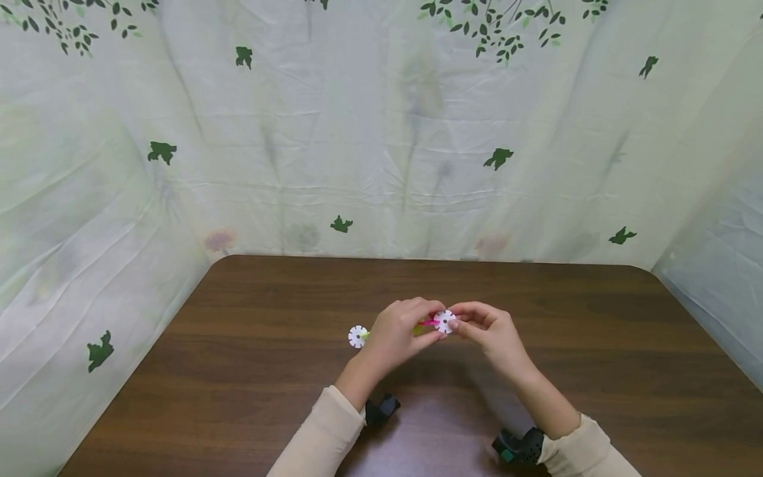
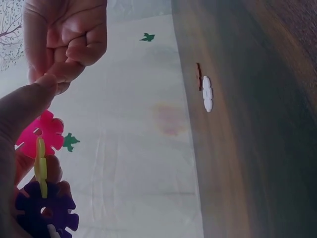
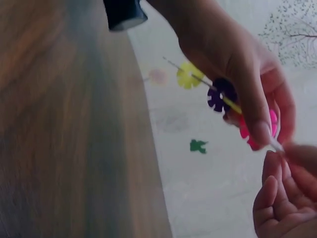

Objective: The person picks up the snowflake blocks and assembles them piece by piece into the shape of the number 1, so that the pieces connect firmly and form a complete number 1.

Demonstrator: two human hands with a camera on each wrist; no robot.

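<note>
Both hands meet over the table around a chain of slotted plastic discs. My left hand [image 1: 396, 334] grips the chain, and a white disc [image 1: 357, 336] sticks out at its left end. At the other end a white disc [image 1: 444, 321] stands by the fingertips of both hands; my right hand [image 1: 493, 332] pinches its edge. Along the chain, the left wrist view shows a pink disc [image 2: 51, 130], a yellow disc [image 2: 41, 166] edge-on and a purple disc [image 2: 29, 214]. Another yellow disc [image 3: 188, 75] appears farther out in the right wrist view.
A brown wooden table [image 1: 238, 371] lies under the hands, with a leaf-printed white curtain [image 1: 369, 132] behind it. In the left wrist view, a white piece [image 2: 207, 94] and a thin reddish-brown piece [image 2: 199, 77] appear on the table.
</note>
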